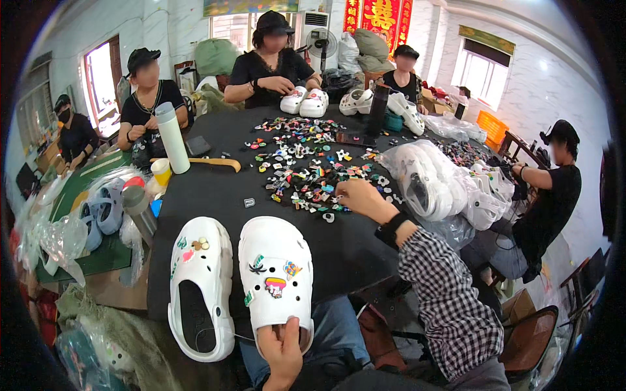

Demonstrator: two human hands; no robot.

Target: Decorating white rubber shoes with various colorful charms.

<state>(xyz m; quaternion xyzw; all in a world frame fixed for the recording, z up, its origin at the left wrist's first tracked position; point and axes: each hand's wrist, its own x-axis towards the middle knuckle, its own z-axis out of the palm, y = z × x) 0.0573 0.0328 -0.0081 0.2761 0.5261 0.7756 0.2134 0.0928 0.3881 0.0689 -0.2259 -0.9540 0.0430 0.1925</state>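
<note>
Two white clogs lie side by side on the black table (pixel 215 195); the right clog (pixel 275 277) is gripped at its heel by the left hand (pixel 282 348). The right hand (pixel 362 197) is lowered, fingers curled, onto the pile of shoe charms (pixel 306 163); whether a charm is pinched cannot be told.

Left hand (pixel 282 348) gripping white clog (pixel 275 277) heel, right hand (pixel 360 195) in charm pile (pixel 306 163) — black table (pixel 215 189).

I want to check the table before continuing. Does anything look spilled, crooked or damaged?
Nothing looks damaged. The small colourful charms lie scattered loosely over the black table, like a work pile, not a spill. The two white clogs lie side by side; the left hand holds one heel, the right hand reaches the charms.
</note>
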